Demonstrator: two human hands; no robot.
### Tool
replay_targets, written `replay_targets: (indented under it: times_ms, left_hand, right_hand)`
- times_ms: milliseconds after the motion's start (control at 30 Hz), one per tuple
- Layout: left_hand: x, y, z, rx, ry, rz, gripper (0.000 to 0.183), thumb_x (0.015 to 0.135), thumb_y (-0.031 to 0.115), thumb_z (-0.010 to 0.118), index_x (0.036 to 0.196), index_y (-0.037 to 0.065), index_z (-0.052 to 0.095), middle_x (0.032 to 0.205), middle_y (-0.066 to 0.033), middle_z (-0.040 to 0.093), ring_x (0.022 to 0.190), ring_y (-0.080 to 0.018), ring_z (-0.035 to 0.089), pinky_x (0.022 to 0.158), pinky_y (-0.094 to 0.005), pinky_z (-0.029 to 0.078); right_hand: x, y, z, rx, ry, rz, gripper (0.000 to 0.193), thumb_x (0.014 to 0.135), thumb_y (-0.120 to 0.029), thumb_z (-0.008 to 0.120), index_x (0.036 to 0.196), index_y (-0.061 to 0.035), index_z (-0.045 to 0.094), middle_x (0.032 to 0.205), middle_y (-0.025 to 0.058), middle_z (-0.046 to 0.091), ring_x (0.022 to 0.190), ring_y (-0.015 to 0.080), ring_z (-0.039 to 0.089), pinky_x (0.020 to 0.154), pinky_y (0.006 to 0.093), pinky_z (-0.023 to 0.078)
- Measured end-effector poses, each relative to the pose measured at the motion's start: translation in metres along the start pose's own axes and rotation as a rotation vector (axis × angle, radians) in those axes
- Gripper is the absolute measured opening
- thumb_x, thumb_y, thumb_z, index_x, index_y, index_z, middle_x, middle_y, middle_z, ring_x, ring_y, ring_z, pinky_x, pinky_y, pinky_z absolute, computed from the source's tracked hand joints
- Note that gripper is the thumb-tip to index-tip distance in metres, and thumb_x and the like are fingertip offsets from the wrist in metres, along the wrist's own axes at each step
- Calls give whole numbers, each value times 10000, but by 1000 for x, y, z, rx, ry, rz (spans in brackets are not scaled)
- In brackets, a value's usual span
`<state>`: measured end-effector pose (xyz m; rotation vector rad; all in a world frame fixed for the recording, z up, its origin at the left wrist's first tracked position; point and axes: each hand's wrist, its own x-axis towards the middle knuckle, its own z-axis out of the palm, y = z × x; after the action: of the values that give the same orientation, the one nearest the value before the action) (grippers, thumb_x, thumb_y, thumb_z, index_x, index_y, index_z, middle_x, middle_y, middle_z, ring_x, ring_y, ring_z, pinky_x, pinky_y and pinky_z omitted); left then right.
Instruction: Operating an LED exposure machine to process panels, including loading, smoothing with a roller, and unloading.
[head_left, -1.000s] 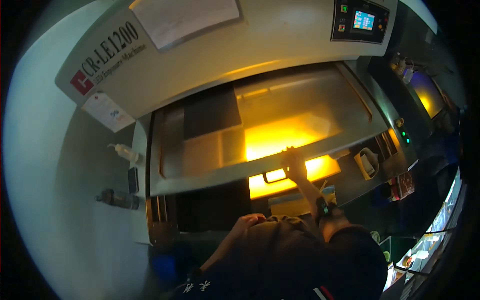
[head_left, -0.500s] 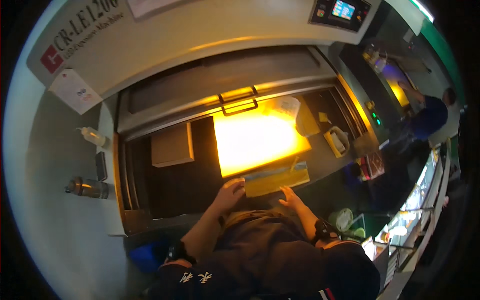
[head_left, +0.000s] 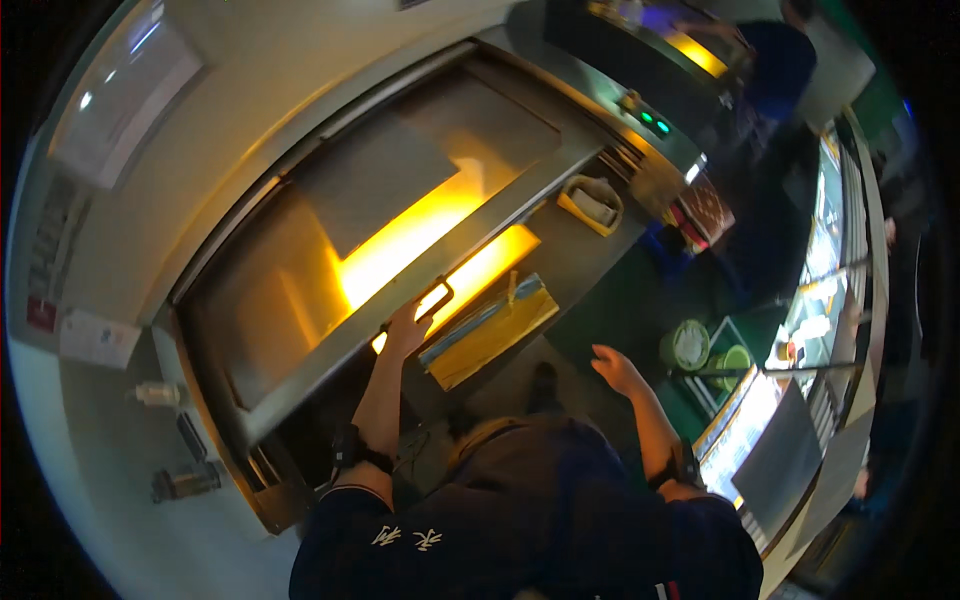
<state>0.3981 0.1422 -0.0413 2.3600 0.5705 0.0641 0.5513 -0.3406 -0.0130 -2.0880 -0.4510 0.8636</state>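
My left hand (head_left: 405, 331) is closed on a dark bar handle (head_left: 438, 298) at the front rail of the machine's sliding cover (head_left: 400, 175). Beneath the cover lies a brightly glowing yellow panel (head_left: 493, 262); its near strip shows past the rail, and its light also shows on or through the cover. Just in front of the handle, a flat yellow piece (head_left: 495, 340) with a grey-blue strip lies at the machine's near edge. My right hand (head_left: 618, 371) hangs in the air to the right, holding nothing, with its fingers apart.
A yellow-rimmed basket (head_left: 590, 206) stands right of the panel. Buckets (head_left: 686, 345) are on the floor at right, near a lit rack (head_left: 740, 455). A bottle (head_left: 178, 483) stands on the left ledge. A co-worker (head_left: 775, 70) stands at another machine, far right.
My left hand has gone from the panel's near edge to the handle. The cover has come toward me over most of the panel. My right hand has moved right, and the view has turned right.
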Motion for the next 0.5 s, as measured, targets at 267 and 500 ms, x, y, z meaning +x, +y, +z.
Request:
replay_targets:
  times_ms: [267, 500]
  left_hand:
    - [-79, 82, 68, 210, -398, -507, 734, 869, 641, 492, 1158, -19, 633, 1136, -272, 640, 1093, -403, 608, 939, -469, 472]
    - [-145, 253, 9, 253, -299, -593, 711, 856, 688, 497, 1004, 20, 689, 938, -212, 689, 904, -371, 663, 804, -469, 512]
  right_hand:
    - [70, -53, 36, -176, -492, -340, 471, 936, -283, 585, 1357, -82, 517, 1290, 184, 582, 1188, 301, 573, 1006, 407, 444]
    - [127, -65, 46, -31, -1039, -539, 464, 943, -289, 566, 1362, -95, 514, 1326, 146, 561, 1165, 277, 574, 991, 406, 456]
